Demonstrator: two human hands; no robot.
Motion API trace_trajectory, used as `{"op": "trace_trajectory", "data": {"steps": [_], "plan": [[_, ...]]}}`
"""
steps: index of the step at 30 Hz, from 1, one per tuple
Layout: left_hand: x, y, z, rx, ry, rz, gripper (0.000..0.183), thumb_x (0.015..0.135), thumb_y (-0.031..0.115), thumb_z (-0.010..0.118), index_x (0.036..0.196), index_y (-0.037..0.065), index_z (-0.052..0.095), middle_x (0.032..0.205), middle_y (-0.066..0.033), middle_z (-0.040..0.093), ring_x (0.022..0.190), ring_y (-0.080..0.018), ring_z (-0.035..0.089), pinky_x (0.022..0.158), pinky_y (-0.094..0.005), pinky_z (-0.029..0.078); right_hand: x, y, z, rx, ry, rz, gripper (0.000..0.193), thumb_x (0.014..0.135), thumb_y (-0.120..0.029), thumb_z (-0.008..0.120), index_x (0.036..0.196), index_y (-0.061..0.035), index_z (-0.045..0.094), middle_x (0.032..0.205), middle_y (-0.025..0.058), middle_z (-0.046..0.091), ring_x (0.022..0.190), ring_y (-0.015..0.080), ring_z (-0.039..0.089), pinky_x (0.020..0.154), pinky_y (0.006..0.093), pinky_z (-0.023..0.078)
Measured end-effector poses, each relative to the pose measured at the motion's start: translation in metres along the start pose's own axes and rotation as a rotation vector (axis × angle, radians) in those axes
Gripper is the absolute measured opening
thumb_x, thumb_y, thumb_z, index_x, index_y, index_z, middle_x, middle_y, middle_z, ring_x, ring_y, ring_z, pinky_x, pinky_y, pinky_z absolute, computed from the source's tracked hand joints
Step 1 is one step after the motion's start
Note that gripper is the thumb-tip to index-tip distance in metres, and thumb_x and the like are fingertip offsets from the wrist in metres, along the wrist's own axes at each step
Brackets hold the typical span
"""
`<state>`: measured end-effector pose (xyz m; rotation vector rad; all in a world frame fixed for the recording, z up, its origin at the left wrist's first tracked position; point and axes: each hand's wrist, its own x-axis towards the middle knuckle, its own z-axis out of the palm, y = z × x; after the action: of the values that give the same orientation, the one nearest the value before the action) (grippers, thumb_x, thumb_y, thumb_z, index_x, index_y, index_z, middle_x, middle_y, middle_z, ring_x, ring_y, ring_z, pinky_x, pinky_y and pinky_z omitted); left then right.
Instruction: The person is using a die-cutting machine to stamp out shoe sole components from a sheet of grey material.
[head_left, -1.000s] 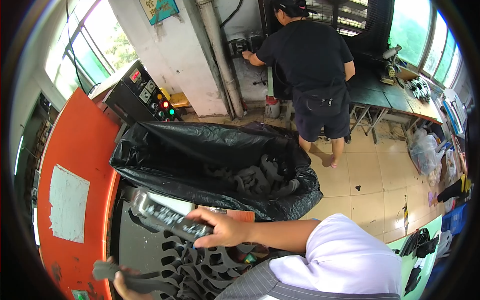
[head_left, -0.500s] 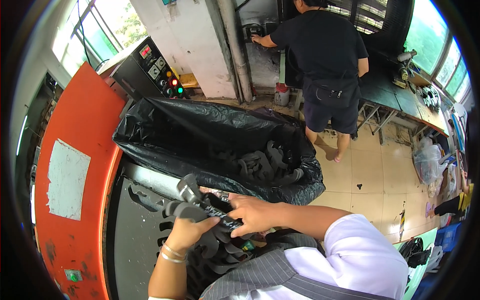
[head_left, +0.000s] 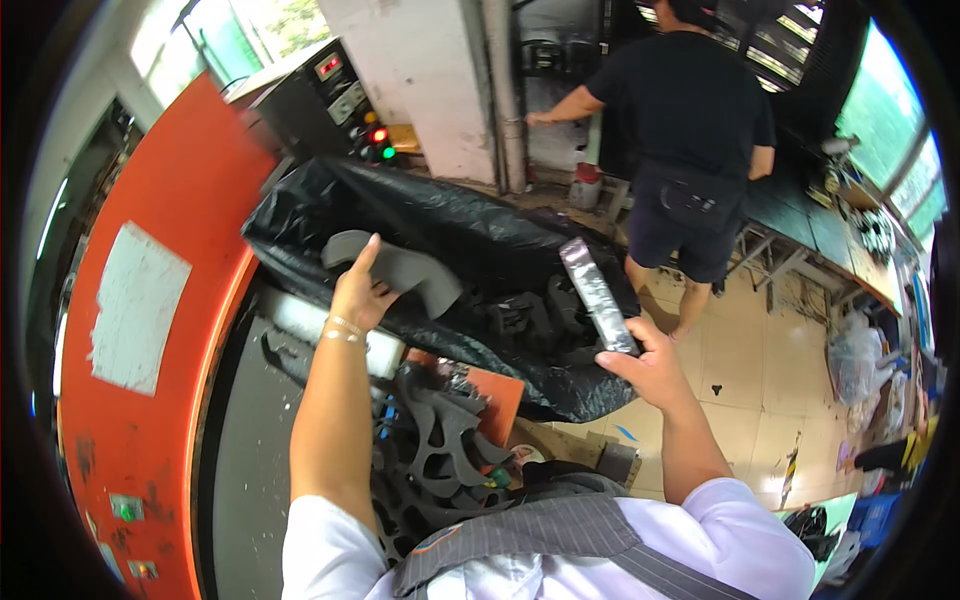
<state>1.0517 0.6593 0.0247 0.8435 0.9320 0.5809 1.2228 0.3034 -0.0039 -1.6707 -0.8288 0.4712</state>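
Note:
My left hand [head_left: 362, 297] reaches over the near side of a black plastic bag [head_left: 540, 385], its fingers spread. A curved dark grey foam-like piece [head_left: 410, 272] lies against or just beyond these fingers; whether they still touch it is hard to see. My right hand [head_left: 650, 368] is closed round the lower end of a long, narrow, shiny silvery bar [head_left: 597, 298], which tilts up and left over the bag's right part. Inside the wide-mouthed bag are several grey cut pieces [head_left: 525, 315].
Dark grey cut-out sheets [head_left: 435, 435] heap in front of me beside an orange block [head_left: 493, 400]. An orange machine panel [head_left: 150, 300] stands left, a control box [head_left: 320, 100] with lit lamps behind. A co-worker in black [head_left: 680, 130] stands beyond the bag at right.
My hands, close together over the dark sheets before, have moved apart and forward over the bag. The grey pieces have left the bar, which stays in my right hand. The co-worker's arm has lowered.

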Motion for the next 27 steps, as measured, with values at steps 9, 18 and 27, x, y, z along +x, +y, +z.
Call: {"op": "trace_trajectory", "data": {"steps": [9,18,27], "plan": [[-0.097,0.029,-0.153,0.755,0.318,0.646,0.050,0.084,0.032,0.069,0.120,-0.003,0.060,0.109,-0.0146,0.066,0.104,-0.0196,0.062,0.090,-0.0290,0.046,0.025,-0.056,0.071,0.393,-0.511,-0.005,0.057,0.076,-0.016,0.076,0.125,-0.0002,0.051,0.104,0.0051,0.058,0.097,0.0131,0.055,0.086,0.0295,0.044],[-0.170,-0.064,-0.241,1.448,0.722,0.514,0.056,0.093,0.030,0.052,0.141,0.005,0.040,0.145,-0.0141,0.040,0.139,-0.0297,0.030,0.114,-0.0439,0.019,0.056,-0.114,0.306,-0.014,-0.982,-0.663,0.057,0.073,-0.022,0.071,0.122,-0.0017,0.052,0.104,0.0181,0.055,0.096,0.0336,0.057,0.086,0.0387,0.046],[-0.168,-0.061,-0.243,1.281,0.678,0.443,0.065,0.089,0.023,0.051,0.146,0.004,0.027,0.145,-0.0212,0.038,0.141,-0.0283,0.027,0.116,-0.0434,0.012,0.054,-0.076,0.376,-0.207,-0.918,-0.831,0.079,0.073,-0.025,0.077,0.138,-0.0032,0.038,0.114,0.0199,0.058,0.108,0.0358,0.050,0.095,0.0411,0.042]]}}
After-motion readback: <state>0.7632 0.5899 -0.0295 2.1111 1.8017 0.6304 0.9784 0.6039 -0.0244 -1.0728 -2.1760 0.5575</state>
